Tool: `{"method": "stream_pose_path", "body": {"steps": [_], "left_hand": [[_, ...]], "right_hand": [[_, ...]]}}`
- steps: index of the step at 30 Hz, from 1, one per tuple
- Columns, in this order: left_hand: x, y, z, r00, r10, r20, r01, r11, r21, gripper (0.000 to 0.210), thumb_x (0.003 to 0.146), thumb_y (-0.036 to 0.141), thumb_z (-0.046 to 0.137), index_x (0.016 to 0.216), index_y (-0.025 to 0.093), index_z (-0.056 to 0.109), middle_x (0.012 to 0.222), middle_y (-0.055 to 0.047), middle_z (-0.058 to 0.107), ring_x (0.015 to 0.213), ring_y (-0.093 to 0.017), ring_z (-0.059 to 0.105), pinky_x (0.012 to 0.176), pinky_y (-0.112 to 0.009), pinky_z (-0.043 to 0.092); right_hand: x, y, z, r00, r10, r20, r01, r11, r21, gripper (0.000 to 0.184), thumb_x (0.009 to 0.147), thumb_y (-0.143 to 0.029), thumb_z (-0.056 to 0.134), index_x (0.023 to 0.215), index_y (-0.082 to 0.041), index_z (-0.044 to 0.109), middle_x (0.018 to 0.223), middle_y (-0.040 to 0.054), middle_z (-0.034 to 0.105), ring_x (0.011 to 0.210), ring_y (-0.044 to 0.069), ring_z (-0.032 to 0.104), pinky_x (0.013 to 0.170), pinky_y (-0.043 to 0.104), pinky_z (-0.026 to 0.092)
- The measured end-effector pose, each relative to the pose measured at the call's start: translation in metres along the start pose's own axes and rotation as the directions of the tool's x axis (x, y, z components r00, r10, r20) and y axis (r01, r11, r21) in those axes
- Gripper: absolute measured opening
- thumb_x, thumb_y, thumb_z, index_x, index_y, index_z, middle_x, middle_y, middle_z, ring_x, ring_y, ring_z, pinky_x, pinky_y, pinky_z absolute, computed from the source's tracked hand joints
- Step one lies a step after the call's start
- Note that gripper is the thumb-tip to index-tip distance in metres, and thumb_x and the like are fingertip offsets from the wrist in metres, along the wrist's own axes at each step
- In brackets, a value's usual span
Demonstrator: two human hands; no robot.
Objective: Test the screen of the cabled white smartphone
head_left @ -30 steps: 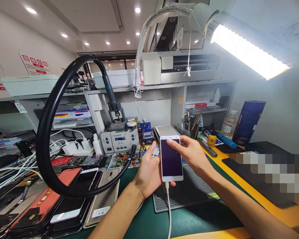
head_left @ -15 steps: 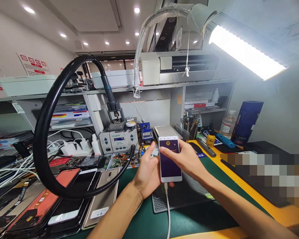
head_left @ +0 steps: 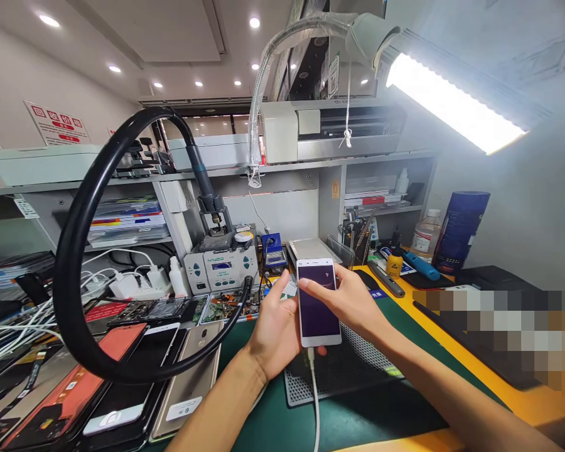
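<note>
A white smartphone with a dark purple screen is held upright above the bench. My left hand is closed around its left side and back, thumb pointing up beside the edge and a fingertip showing under the lower right corner. From the right, my right hand grips the phone too: its thumb lies over the upper part of the screen, and its other fingers are partly hidden behind. A white charging cable is plugged into the phone's bottom end. Beneath lies a dark perforated mat.
At left, several phones and a gold phone back lie under a thick black hose. Behind stand a hot-air station and a tray of circuit boards. A yellow bottle sits right; a bright lamp hangs overhead.
The small yellow icon near the top of the phone screen is gone. The view has shifted slightly; both hands keep their hold on the phone.
</note>
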State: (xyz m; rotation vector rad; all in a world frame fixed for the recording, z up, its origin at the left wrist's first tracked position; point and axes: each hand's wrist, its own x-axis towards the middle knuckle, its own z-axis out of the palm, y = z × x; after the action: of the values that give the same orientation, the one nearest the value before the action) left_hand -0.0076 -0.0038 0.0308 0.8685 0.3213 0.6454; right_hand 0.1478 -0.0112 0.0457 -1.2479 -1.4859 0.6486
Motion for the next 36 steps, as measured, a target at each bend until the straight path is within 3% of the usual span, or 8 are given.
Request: {"method": "stream_pose_path", "body": {"steps": [8, 15, 23, 32, 36], "left_hand": [[-0.002, 0.003, 0.000, 0.999, 0.016, -0.049, -0.019, 0.997, -0.070, 0.077, 0.094, 0.071, 0.033, 0.113, 0.006, 0.070, 0.101, -0.017, 0.065, 0.079, -0.026, 0.061, 0.058, -0.037, 0.051], [-0.002, 0.004, 0.000, 0.998, 0.015, -0.058, -0.019, 0.998, -0.061, 0.079, 0.092, 0.073, 0.035, 0.116, 0.006, 0.070, 0.101, -0.018, 0.065, 0.078, -0.027, 0.061, 0.058, -0.037, 0.050], [-0.002, 0.005, 0.001, 0.999, 0.017, -0.032, -0.019, 0.997, -0.075, 0.076, 0.094, 0.071, 0.032, 0.116, 0.008, 0.070, 0.097, -0.014, 0.064, 0.076, -0.023, 0.062, 0.054, -0.031, 0.050], [-0.001, 0.003, -0.003, 0.999, 0.009, -0.050, -0.012, 0.998, -0.055, 0.080, 0.092, 0.073, 0.034, 0.119, 0.006, 0.069, 0.101, -0.017, 0.065, 0.081, -0.028, 0.062, 0.058, -0.037, 0.052], [-0.002, 0.004, -0.002, 0.999, 0.015, -0.039, -0.018, 0.997, -0.071, 0.079, 0.094, 0.071, 0.033, 0.120, 0.005, 0.068, 0.108, -0.020, 0.066, 0.082, -0.028, 0.062, 0.057, -0.037, 0.052]], "right_hand": [[0.007, 0.000, -0.016, 0.997, 0.079, -0.011, -0.078, 0.996, 0.031, 0.043, 0.077, -0.055, 0.074, 0.098, -0.017, 0.069, 0.090, 0.0061, 0.075, 0.079, 0.020, 0.070, 0.066, 0.029, 0.053], [0.015, 0.005, -0.028, 0.992, 0.109, -0.063, -0.101, 0.988, 0.113, 0.045, 0.074, -0.052, 0.078, 0.101, -0.017, 0.069, 0.102, 0.0084, 0.072, 0.088, 0.021, 0.068, 0.063, 0.029, 0.058], [0.015, 0.007, -0.029, 0.992, 0.111, -0.066, -0.103, 0.988, 0.118, 0.043, 0.075, -0.050, 0.079, 0.100, -0.017, 0.069, 0.095, 0.0077, 0.073, 0.087, 0.021, 0.068, 0.063, 0.027, 0.059], [0.013, 0.005, -0.028, 0.993, 0.102, -0.059, -0.095, 0.990, 0.108, 0.045, 0.074, -0.053, 0.078, 0.100, -0.017, 0.070, 0.097, 0.0074, 0.072, 0.082, 0.020, 0.067, 0.063, 0.028, 0.058], [0.010, 0.004, -0.024, 0.994, 0.105, -0.005, -0.105, 0.993, 0.045, 0.045, 0.075, -0.054, 0.077, 0.100, -0.018, 0.069, 0.093, 0.0066, 0.074, 0.080, 0.020, 0.069, 0.063, 0.028, 0.055]]}}
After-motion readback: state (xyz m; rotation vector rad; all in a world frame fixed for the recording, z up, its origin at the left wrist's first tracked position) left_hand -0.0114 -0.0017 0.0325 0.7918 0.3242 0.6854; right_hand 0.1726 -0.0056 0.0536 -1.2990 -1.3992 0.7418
